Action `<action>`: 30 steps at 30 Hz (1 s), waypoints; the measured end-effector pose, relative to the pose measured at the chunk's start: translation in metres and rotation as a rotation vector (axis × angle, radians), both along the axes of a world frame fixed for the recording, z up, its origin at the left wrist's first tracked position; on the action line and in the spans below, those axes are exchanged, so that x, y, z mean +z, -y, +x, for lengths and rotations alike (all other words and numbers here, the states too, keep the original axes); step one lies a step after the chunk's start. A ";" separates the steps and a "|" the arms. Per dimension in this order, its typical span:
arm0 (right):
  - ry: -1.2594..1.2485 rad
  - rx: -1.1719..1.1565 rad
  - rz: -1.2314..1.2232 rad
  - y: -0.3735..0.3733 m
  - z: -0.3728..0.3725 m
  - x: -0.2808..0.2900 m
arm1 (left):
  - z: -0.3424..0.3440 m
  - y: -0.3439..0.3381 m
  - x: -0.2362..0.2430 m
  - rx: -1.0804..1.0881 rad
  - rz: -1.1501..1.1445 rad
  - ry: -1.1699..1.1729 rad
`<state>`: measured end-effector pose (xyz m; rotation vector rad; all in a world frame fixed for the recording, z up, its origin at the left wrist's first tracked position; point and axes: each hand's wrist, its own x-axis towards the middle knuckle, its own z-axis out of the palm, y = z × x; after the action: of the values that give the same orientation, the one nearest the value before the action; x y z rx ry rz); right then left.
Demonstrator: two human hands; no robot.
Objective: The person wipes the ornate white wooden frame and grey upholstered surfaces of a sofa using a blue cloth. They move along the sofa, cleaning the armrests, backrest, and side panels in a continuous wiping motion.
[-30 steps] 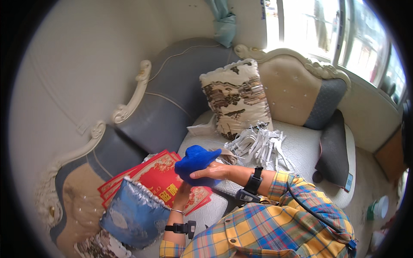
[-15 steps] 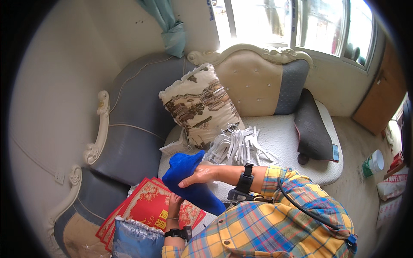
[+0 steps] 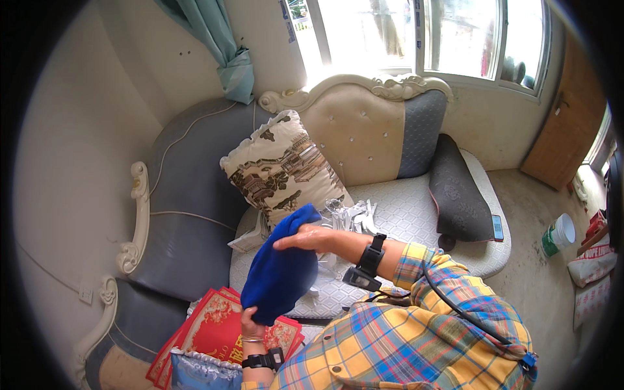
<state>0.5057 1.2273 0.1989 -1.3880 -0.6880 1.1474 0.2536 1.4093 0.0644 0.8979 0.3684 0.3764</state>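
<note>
A bright blue cloth (image 3: 279, 273) hangs stretched at a slant between my two hands, in front of the sofa. My right hand (image 3: 307, 238) pinches its upper edge, thumb lying over the fabric. At the lower left corner my left hand (image 3: 252, 323) is closed on the same cloth, its fingers partly covered by it. Just beyond the cloth, a heap of white hangers (image 3: 354, 216) lies on the sofa seat, partly hidden by the cloth and my right hand. Below my left hand are red printed packages (image 3: 214, 325).
A patterned pillow (image 3: 286, 169) leans on the sofa back, and a dark bolster (image 3: 458, 195) rests at the seat's right. Beside my left forearm lies a blue frilled cushion (image 3: 205, 370). On the floor at the right stands a white and green bucket (image 3: 558, 235).
The cloth has been spread out and its lower part pulled down toward my left hand. My left hand, over the red packages before, now grips the cloth's corner. The view has shifted slightly.
</note>
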 end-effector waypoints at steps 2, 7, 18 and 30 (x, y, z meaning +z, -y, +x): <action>0.035 -0.052 -0.153 0.001 0.017 -0.016 | 0.000 0.000 0.015 0.040 0.028 -0.043; 0.130 0.081 -0.388 0.013 0.040 -0.060 | 0.009 0.010 0.054 0.089 0.194 -0.058; 0.392 -0.035 -0.049 0.040 0.114 -0.025 | 0.043 0.048 0.147 0.252 0.298 -0.060; -0.600 -0.113 -0.058 0.085 0.007 -0.141 | 0.120 0.150 0.134 -0.525 1.463 -0.105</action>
<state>0.5130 1.1421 0.0583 -1.0310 -0.1465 1.4071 0.3737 1.2598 0.1987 2.3823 -0.1383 0.0470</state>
